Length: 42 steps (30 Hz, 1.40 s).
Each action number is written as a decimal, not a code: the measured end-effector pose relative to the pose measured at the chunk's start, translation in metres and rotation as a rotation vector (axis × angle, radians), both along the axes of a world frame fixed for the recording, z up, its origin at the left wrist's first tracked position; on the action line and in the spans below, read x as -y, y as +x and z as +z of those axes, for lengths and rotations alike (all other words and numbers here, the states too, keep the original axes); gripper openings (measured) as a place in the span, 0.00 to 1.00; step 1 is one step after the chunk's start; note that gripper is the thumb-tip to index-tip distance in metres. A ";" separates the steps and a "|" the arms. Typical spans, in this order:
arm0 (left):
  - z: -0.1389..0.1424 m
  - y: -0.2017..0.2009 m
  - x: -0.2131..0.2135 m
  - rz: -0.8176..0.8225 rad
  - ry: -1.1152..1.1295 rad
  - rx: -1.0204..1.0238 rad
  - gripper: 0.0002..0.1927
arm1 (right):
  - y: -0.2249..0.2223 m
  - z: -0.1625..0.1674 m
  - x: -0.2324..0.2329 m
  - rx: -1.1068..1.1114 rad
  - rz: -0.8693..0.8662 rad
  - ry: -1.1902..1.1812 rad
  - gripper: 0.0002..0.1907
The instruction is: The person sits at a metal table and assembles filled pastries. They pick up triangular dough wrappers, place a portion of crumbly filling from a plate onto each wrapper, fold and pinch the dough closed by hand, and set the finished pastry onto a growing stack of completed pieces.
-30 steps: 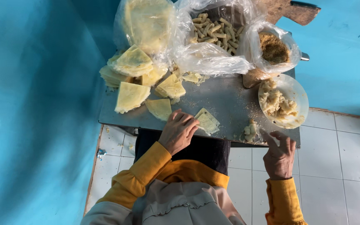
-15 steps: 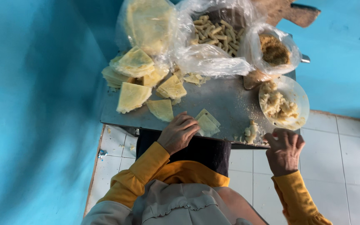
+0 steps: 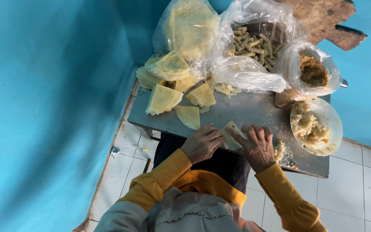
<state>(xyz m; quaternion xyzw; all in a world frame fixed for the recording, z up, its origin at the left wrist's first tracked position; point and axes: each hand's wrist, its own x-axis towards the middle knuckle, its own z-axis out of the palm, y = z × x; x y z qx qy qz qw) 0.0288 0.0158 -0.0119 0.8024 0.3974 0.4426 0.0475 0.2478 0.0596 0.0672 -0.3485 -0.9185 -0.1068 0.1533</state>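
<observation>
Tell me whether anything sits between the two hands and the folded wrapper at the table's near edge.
Nothing visible does. The left hand and the right hand both rest their fingers directly on the folded wrapper on the metal table. A lump of filling lies just right of the right hand, off to the side.

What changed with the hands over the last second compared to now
The right hand moved from off the table's near edge, over the floor tiles, up and inward onto the folded pastry sheet, where its fingers now rest. The left hand stayed on that sheet's other side. The cut triangular sheets, the white bowl of filling and the plastic bags stayed as they were.
</observation>
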 end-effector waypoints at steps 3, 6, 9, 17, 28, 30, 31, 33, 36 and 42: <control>-0.002 0.001 0.000 0.011 -0.023 0.001 0.08 | 0.005 0.002 -0.003 0.141 -0.047 0.117 0.37; -0.003 0.002 -0.001 0.008 -0.025 0.017 0.07 | 0.005 0.003 -0.003 0.129 -0.111 0.045 0.40; -0.004 0.002 -0.002 -0.004 -0.007 -0.009 0.08 | 0.004 0.006 0.000 0.103 -0.105 -0.017 0.44; -0.006 0.003 -0.001 0.003 -0.030 -0.020 0.08 | 0.003 0.002 -0.004 0.205 -0.126 0.023 0.46; 0.001 0.001 -0.002 0.003 -0.015 -0.007 0.06 | 0.008 0.000 -0.014 0.188 -0.192 -0.023 0.40; 0.001 0.001 -0.002 -0.013 -0.012 -0.006 0.06 | 0.010 -0.005 0.000 0.151 -0.095 -0.029 0.38; 0.001 0.001 -0.002 -0.008 -0.011 -0.010 0.06 | 0.012 -0.007 0.004 0.130 -0.052 -0.036 0.37; 0.001 0.000 -0.001 0.013 -0.009 -0.019 0.06 | 0.019 -0.008 0.005 0.180 -0.067 -0.073 0.38; 0.002 0.000 0.000 -0.006 -0.034 -0.009 0.05 | 0.026 -0.011 -0.007 0.113 -0.083 -0.028 0.27; 0.001 0.000 -0.001 -0.002 -0.018 -0.013 0.06 | 0.015 -0.017 -0.026 0.098 -0.098 -0.017 0.39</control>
